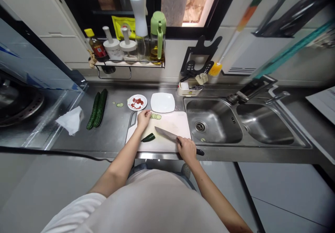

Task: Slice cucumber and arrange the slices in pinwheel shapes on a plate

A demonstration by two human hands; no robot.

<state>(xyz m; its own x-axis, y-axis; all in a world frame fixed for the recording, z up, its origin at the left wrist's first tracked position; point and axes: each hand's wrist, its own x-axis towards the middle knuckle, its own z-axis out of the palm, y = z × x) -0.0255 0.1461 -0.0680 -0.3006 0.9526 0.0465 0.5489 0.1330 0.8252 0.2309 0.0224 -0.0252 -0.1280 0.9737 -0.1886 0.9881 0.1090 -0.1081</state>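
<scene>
Before us runs the steel desk (115, 133), its front edge close to our body. The double sink (217, 121) is set into its right part. The white cutting board (181, 124) lies just left of the sink; its near edge runs close to the desk's front edge, and we cannot tell whether its right edge touches the sink rim.

Our right hand (187, 151), over the board's near right corner, is closed round the handle of the knife (167, 133); the handle's end juts out past the hand. The blade slants over the board, its tip toward the far left.

Two whole cucumbers (100, 109) lie side by side on the desk, well apart from the board's left edge. The square white plate (162, 102) sits just beyond the board's far edge.

Our left hand (143, 119) is narrow, fingers bent and tips near the thumb, at the board's far left part; we cannot tell whether it pinches anything.

Left of the square plate is the round plate (129, 103) with red pieces (137, 103). The cut cucumber piece (148, 137) lies between our left forearm and the blade. The cucumber slices (157, 116) overlap in a row just beside the left fingertips.
</scene>
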